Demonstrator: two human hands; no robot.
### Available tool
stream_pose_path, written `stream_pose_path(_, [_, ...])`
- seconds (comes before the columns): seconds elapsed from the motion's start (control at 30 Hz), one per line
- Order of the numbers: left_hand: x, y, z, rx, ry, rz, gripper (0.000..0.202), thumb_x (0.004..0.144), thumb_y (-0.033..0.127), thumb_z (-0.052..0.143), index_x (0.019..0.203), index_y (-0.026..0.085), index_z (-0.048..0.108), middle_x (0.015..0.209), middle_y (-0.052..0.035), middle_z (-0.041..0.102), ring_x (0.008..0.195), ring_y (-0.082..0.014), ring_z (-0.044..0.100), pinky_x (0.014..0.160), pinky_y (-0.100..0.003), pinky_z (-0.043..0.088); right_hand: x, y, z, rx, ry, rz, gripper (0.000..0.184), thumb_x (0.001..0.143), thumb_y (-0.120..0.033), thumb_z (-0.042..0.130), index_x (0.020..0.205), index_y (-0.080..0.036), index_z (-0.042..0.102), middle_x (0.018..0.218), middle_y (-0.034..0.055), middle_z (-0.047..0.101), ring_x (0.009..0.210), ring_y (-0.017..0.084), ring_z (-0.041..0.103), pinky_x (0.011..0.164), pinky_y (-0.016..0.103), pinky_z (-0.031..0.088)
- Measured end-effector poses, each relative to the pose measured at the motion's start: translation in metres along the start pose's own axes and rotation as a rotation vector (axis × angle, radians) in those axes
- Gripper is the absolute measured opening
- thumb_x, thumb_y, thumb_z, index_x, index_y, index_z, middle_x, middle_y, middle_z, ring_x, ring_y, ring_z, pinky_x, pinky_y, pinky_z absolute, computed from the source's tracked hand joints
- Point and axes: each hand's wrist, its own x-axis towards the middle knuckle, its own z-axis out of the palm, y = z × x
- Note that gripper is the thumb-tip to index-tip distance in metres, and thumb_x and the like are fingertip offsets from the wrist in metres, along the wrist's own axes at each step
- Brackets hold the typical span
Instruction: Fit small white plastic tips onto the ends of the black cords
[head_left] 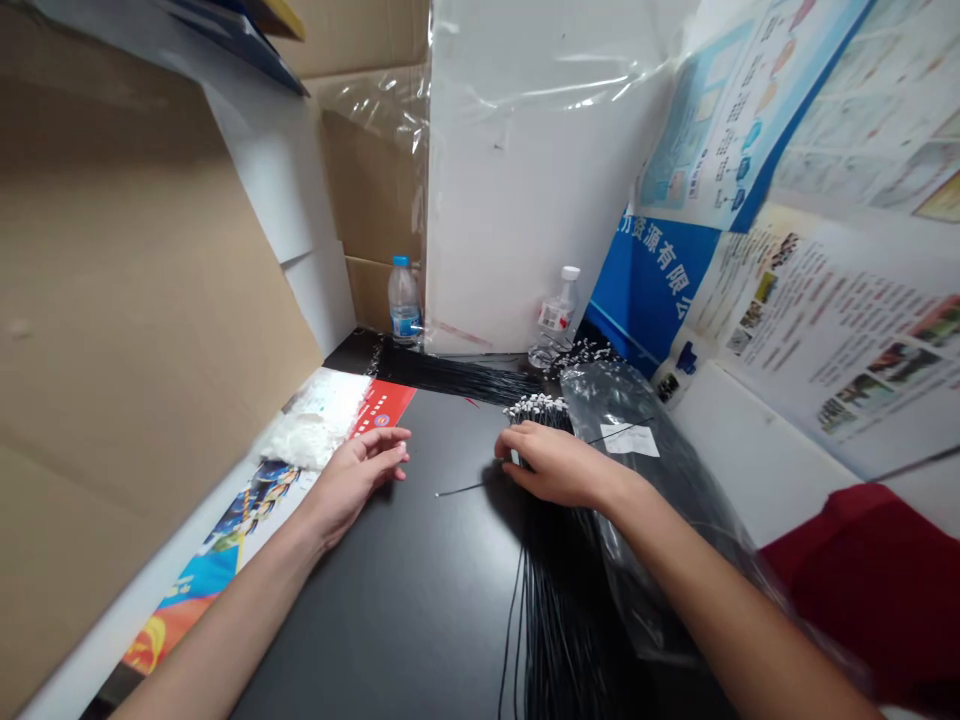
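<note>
My left hand (pixel 361 472) is above the dark table, its fingers curled together with a small white piece (pixel 405 452) showing at the fingertips. To the right, my right hand (pixel 551 465) is closed on a thin black wire (pixel 461 490). One tip of that wire sticks out to the left, and a black strand shows past the wrist too. Under this hand lies a thick bundle of black wires (pixel 555 610), with white connector ends (pixel 536 405) gathered at its far end. A clear bag of small white pieces (pixel 311 420) lies just beyond my left hand.
More black wires (pixel 457 375) lie across the back of the table. Two plastic bottles, one blue-capped (pixel 405 300) and one white-capped (pixel 556 315), stand there. A clear plastic bag (pixel 675 530) with a white label spreads at right. Cardboard (pixel 135 330) walls the left side.
</note>
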Motion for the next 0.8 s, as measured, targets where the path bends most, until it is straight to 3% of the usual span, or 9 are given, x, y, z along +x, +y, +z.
stream_pose_path(0.17, [-0.002,-0.013,-0.001,0.042,-0.020,0.015,0.042,0.065,0.036,0.080,0.097,0.013,0.067,0.080,-0.0015,0.065,0.064,-0.0117,0.059,0.068,-0.028,0.047,0.016,-0.032,0.017,-0.006,0.017,-0.177,0.018,0.090,-0.024,0.061,0.105,-0.016,0.065,0.102,0.0102,0.068,0.094,0.023,0.060,0.079,0.033,0.045])
stream_pose_path(0.3, [-0.002,-0.017,-0.005,0.096,-0.049,0.062,0.042,0.067,0.038,0.080,0.099,0.014,0.068,0.083,-0.0023,0.067,0.066,-0.0121,0.060,0.068,-0.028,0.047,0.028,-0.047,0.032,-0.054,0.050,-0.194,0.015,0.091,-0.026,0.062,0.103,-0.018,0.067,0.102,0.0094,0.068,0.094,0.023,0.059,0.073,0.032,0.044])
stream_pose_path(0.5, [-0.003,-0.018,-0.006,0.155,-0.058,0.098,0.037,0.071,0.038,0.078,0.100,0.016,0.072,0.082,-0.0021,0.069,0.064,-0.0112,0.060,0.066,-0.027,0.047,0.032,-0.049,0.046,-0.033,0.143,-0.177,0.015,0.096,-0.021,0.049,0.092,-0.016,0.063,0.096,0.0090,0.066,0.089,0.020,0.058,0.073,0.031,0.042])
stream_pose_path(0.63, [-0.006,-0.017,-0.003,0.145,-0.093,0.109,0.034,0.071,0.039,0.079,0.095,0.016,0.074,0.084,-0.0031,0.070,0.063,-0.0107,0.060,0.065,-0.026,0.048,0.029,-0.046,0.051,0.214,0.221,-0.098,0.013,0.098,-0.020,0.043,0.099,-0.017,0.055,0.096,0.0076,0.065,0.081,0.017,0.059,0.071,0.029,0.043])
stream_pose_path(0.8, [-0.007,-0.018,0.000,0.150,-0.131,0.090,0.035,0.073,0.038,0.078,0.099,0.016,0.073,0.081,-0.0023,0.069,0.063,-0.0105,0.060,0.063,-0.025,0.046,0.028,-0.039,0.055,0.274,0.206,-0.169,0.012,0.091,-0.018,0.058,0.103,-0.016,0.056,0.099,0.0085,0.065,0.091,0.019,0.058,0.078,0.031,0.045])
